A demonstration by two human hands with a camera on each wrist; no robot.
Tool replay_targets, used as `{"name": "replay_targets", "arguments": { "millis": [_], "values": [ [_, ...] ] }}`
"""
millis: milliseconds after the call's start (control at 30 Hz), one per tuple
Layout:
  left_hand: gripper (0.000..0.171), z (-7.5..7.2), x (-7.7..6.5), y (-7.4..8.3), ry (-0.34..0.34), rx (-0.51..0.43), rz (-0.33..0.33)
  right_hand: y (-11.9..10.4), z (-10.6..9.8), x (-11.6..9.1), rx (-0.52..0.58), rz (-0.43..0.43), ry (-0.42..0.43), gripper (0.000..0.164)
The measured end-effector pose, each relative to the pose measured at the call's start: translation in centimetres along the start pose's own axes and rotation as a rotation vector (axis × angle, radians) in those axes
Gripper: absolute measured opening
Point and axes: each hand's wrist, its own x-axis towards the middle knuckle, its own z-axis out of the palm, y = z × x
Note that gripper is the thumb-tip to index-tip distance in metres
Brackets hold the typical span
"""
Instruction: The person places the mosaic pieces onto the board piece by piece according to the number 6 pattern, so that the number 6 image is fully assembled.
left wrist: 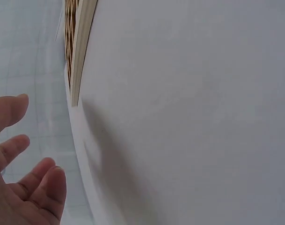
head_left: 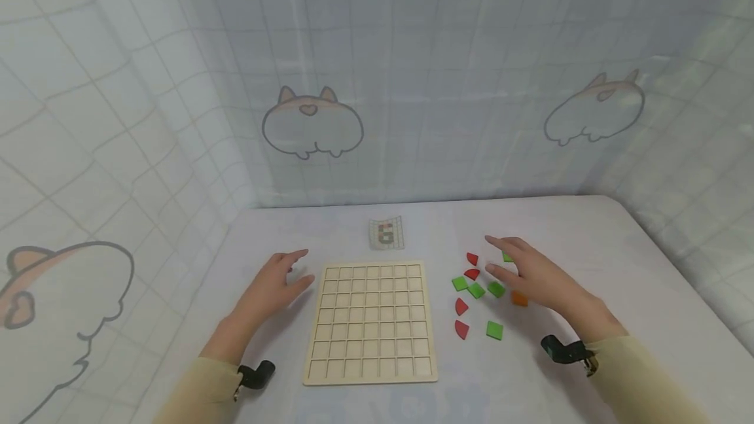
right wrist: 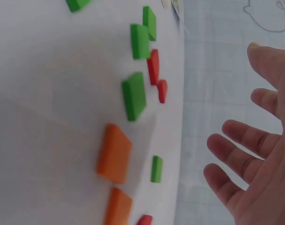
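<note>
A pale wooden grid board with raised dividers lies flat on the white table. To its left hovers my left hand, fingers loosely spread and holding nothing; the left wrist view shows its fingers apart from the board's edge. My right hand hangs over scattered flat pieces, its fingers relaxed and bare. Near it are green squares, red quarter-circle pieces and an orange square. Two orange pieces show in the right wrist view. The right hand partly covers some pieces.
Behind the board lies a small printed sheet with a coloured block pattern. A pale grid-patterned curtain with cartoon drawings encloses the table's back and sides. Dark wrist-worn devices sit at both cuffs.
</note>
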Motion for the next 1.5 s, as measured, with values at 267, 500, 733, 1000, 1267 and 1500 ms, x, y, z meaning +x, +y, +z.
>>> {"name": "replay_targets", "arguments": {
  "millis": [267, 500, 733, 1000, 1267, 1500],
  "values": [
    [0.068, 0.9, -1.6, 0.0, -0.071, -0.061, -0.057, -0.4, 2.3, -1.3, 0.072, 0.027, 0.015, 0.060],
    [0.067, 1.3, -3.3, 0.5, -0.096, -0.075, -0.096, -1.0, 3.7, -2.2, 0.073, -0.026, 0.036, 0.054],
    [0.078, 1.6, -5.0, 1.5, -0.138, -0.152, -0.138, -1.9, 4.7, -3.3, 0.094, -0.036, 0.055, 0.050],
    [0.071, 2.6, -6.4, 1.6, -0.161, -0.219, -0.152, -2.6, 6.1, -4.0, 0.106, -0.047, 0.046, 0.047],
    [0.056, 3.1, -6.8, 1.3, -0.131, -0.209, -0.110, -3.2, 7.0, -4.2, 0.101, -0.079, 0.005, 0.036],
    [0.054, 3.6, -6.8, 1.3, -0.127, -0.220, -0.115, -3.7, 7.4, -4.7, 0.048, -0.173, -0.044, 0.030]
  ]
}}
